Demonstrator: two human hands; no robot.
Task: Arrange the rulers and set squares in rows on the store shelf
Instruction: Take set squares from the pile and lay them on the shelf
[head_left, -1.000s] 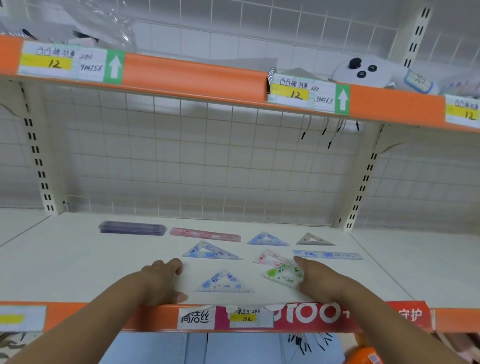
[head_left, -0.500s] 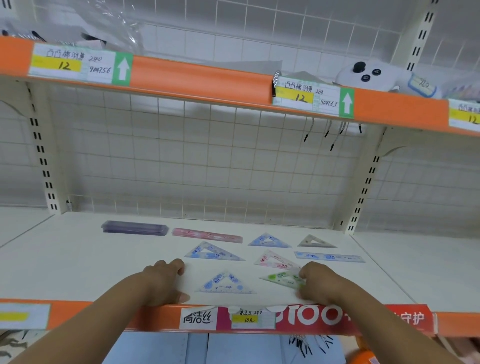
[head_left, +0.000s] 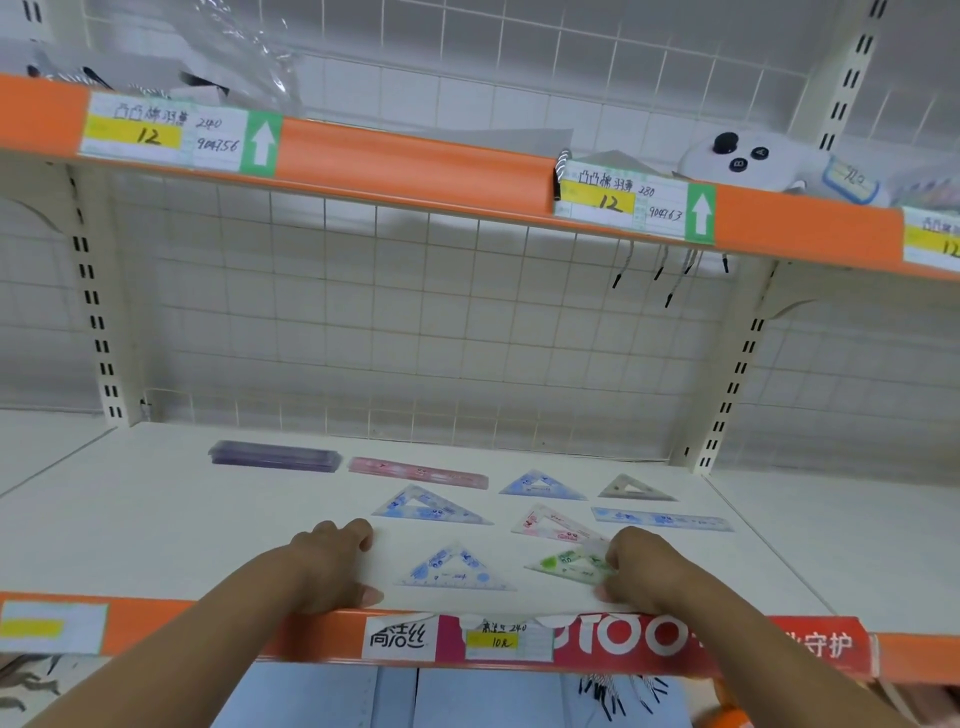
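Controller: white game controller (head_left: 737, 161) with black buttons, lying on the upper shelf (head_left: 415, 156), towards the right.
Price tags: left tag (head_left: 161, 132) and middle tag (head_left: 618, 200), both marked 12, each with a green arrow.
Back: white wire grid (head_left: 389, 312).
Front strip: red banner (head_left: 649, 639), white lettering.

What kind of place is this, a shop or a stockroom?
Probably a shop: an orange-edged shelf with a handwritten price label, a wire-grid back panel, and stock such as a pink ruler and green set square.

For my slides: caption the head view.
Right hand pinches a green set square on the shelf; left hand rests alongside.
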